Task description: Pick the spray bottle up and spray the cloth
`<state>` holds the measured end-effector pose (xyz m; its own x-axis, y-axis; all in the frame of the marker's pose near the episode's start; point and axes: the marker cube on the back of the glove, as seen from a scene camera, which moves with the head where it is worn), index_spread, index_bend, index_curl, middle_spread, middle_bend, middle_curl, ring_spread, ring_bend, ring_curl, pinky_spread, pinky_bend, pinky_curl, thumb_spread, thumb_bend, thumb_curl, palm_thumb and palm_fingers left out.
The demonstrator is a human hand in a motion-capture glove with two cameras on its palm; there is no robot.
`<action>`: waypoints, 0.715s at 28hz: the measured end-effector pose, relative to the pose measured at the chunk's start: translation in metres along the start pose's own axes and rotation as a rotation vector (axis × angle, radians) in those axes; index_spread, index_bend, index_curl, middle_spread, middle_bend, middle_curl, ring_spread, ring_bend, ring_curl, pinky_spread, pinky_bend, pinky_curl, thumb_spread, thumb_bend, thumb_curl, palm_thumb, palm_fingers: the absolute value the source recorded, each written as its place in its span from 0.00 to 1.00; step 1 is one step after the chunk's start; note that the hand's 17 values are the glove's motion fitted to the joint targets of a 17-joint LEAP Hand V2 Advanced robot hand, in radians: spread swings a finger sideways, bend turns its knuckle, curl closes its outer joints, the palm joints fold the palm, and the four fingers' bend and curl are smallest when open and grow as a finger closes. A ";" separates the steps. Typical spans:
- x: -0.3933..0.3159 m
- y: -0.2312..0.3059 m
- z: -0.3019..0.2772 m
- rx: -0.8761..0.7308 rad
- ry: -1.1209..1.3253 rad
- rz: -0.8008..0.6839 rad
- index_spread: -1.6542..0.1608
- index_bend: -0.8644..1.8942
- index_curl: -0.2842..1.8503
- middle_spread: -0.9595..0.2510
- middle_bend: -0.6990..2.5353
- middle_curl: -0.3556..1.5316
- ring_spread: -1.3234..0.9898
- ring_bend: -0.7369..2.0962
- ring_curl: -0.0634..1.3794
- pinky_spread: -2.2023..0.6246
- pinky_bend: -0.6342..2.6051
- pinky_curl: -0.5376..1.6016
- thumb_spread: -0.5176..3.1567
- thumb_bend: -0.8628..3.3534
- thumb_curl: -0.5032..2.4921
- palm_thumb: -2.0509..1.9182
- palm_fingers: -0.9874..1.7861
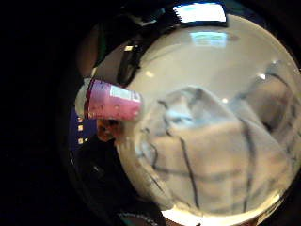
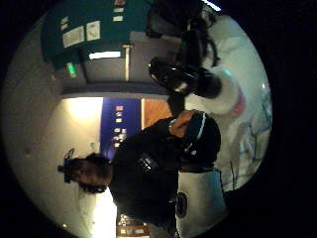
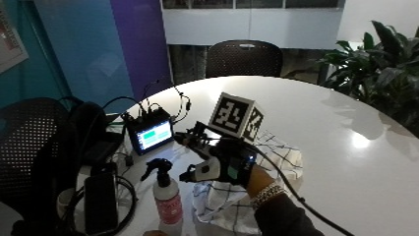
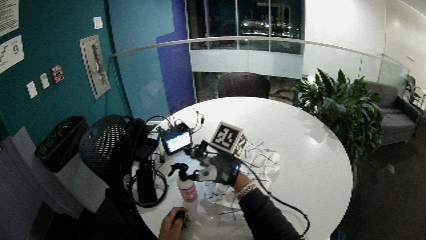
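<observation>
A round white table (image 3: 340, 123) carries a small monitor (image 3: 151, 133) with a lit screen near its left edge, cables running off it. Nearer, at the left edge, a black phone-like device (image 3: 100, 201) lies on a coil of cable. 1 dark mesh chair (image 3: 243, 58) stands at the far side, another (image 3: 36, 142) at the left. A leafy green plant (image 3: 379, 64) stands at the right. A black bin (image 4: 58, 142) sits by the teal wall (image 4: 53, 60), far left.

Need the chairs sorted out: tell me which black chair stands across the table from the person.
The chair at the table's far edge, before the window. The other chair stands beside the screen and cables.
</observation>
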<state>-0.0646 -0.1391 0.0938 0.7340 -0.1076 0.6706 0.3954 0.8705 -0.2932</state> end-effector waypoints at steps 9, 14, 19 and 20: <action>-0.018 0.040 -0.045 0.039 0.479 0.336 0.71 0.34 0.29 0.82 0.27 0.38 0.59 0.34 0.25 0.87 0.38 0.43 0.42 0.19 0.44 0.68 0.33; -0.040 0.059 -0.057 0.060 0.661 0.467 0.72 0.34 0.27 0.84 0.26 0.36 0.61 0.34 0.24 0.88 0.39 0.43 0.41 0.18 0.39 0.63 0.30; -0.062 0.070 -0.057 0.071 0.715 0.502 0.72 0.34 0.25 0.84 0.26 0.35 0.62 0.33 0.24 0.88 0.40 0.43 0.41 0.19 0.36 0.61 0.29; -0.065 0.072 -0.056 0.069 0.711 0.508 0.72 0.34 0.25 0.85 0.26 0.35 0.62 0.33 0.24 0.88 0.40 0.43 0.41 0.19 0.36 0.61 0.29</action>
<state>-0.0529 -0.0968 -0.0088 0.9916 0.0467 -0.1205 -0.0899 0.9193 -0.3833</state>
